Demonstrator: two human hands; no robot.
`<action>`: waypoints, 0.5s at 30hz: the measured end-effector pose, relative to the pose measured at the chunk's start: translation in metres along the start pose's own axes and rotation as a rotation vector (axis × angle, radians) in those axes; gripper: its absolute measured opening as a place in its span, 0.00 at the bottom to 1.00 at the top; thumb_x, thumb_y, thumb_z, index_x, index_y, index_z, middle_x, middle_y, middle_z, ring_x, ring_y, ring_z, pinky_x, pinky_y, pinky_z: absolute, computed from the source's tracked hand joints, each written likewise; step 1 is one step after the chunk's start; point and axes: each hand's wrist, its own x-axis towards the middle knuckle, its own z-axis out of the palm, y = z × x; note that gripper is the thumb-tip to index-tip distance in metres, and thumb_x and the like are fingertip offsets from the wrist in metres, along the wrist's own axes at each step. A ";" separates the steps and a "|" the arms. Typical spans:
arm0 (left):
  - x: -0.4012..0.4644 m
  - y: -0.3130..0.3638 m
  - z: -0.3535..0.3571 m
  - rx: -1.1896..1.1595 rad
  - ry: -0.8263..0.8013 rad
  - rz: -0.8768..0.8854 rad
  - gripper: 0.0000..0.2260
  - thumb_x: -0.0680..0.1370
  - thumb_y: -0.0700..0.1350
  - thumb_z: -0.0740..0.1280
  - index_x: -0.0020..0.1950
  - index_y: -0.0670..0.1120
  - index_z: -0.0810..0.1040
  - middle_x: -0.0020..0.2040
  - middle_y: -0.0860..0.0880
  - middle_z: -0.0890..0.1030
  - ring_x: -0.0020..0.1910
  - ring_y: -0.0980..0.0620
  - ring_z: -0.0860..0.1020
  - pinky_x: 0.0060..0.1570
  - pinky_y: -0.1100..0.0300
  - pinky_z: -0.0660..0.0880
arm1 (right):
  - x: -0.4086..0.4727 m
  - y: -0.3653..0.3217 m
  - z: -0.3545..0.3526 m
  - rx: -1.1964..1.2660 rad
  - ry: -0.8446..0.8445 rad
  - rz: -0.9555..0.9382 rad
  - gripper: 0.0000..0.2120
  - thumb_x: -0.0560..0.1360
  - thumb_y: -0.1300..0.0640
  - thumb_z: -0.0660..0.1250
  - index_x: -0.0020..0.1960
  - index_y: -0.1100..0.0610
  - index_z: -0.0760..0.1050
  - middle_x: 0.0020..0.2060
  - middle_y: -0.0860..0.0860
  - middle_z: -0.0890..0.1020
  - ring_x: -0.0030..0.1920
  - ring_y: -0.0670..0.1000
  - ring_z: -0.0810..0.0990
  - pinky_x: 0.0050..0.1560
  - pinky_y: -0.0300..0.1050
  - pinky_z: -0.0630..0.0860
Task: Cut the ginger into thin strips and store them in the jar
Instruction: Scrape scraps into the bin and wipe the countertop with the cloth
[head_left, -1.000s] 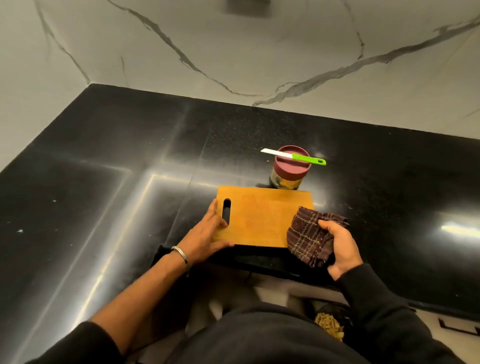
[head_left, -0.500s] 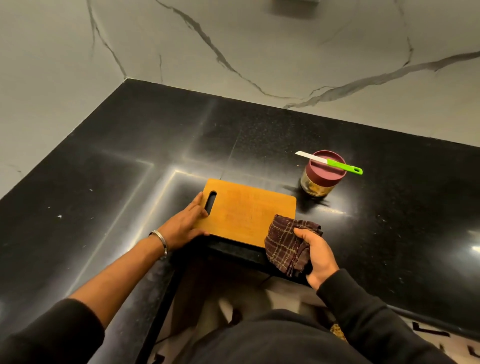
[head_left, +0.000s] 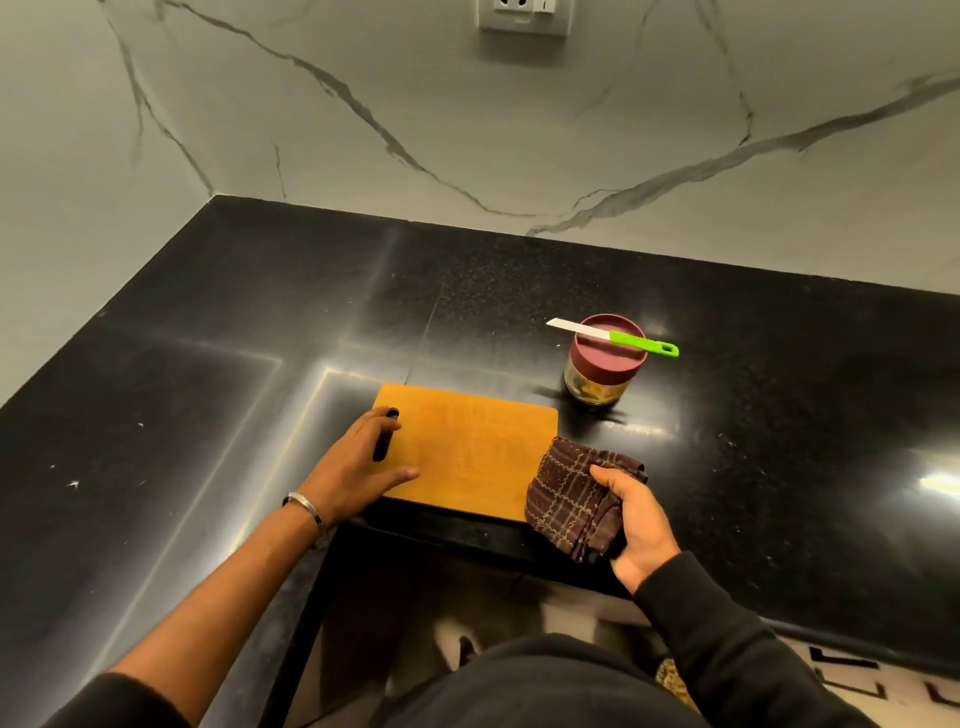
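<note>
A bare wooden cutting board (head_left: 470, 452) lies near the front edge of the black counter. My left hand (head_left: 356, 467) rests on its left end by the handle slot, fingers fairly straight. My right hand (head_left: 636, 517) grips a folded dark checked cloth (head_left: 569, 499) at the board's right front corner. Behind the board stands a glass jar (head_left: 597, 382) with a maroon lid (head_left: 608, 345); yellowish contents show through the glass. A knife with a white blade and green handle (head_left: 615, 338) lies across the lid. No loose ginger is visible.
The black counter (head_left: 234, 415) runs into a corner with marble walls at the back and left. A wall socket (head_left: 524, 15) sits high on the back wall. The counter's front edge drops off just below the board.
The view has tilted up and shifted. My left hand has slid a little further onto the board's left end. The cloth stays in my right hand at the board's right corner.
</note>
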 end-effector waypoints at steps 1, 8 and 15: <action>0.005 0.011 0.005 -0.021 0.031 0.013 0.30 0.73 0.56 0.74 0.71 0.49 0.68 0.78 0.50 0.61 0.73 0.51 0.66 0.67 0.58 0.67 | 0.000 -0.005 -0.004 0.007 0.003 0.002 0.18 0.79 0.56 0.65 0.66 0.63 0.77 0.57 0.63 0.83 0.59 0.66 0.82 0.66 0.66 0.73; 0.042 0.109 0.057 -0.136 0.125 0.159 0.23 0.75 0.52 0.73 0.67 0.47 0.73 0.67 0.50 0.76 0.67 0.53 0.73 0.62 0.67 0.67 | 0.000 -0.048 -0.031 -0.035 0.030 -0.046 0.15 0.79 0.56 0.67 0.63 0.61 0.78 0.55 0.63 0.84 0.57 0.65 0.83 0.64 0.66 0.75; 0.049 0.156 0.120 0.076 0.101 0.153 0.18 0.82 0.49 0.63 0.71 0.49 0.71 0.77 0.48 0.64 0.78 0.49 0.58 0.75 0.55 0.54 | 0.005 -0.043 -0.077 -1.244 -0.020 -1.121 0.36 0.68 0.65 0.68 0.74 0.44 0.71 0.71 0.46 0.75 0.72 0.49 0.72 0.73 0.50 0.67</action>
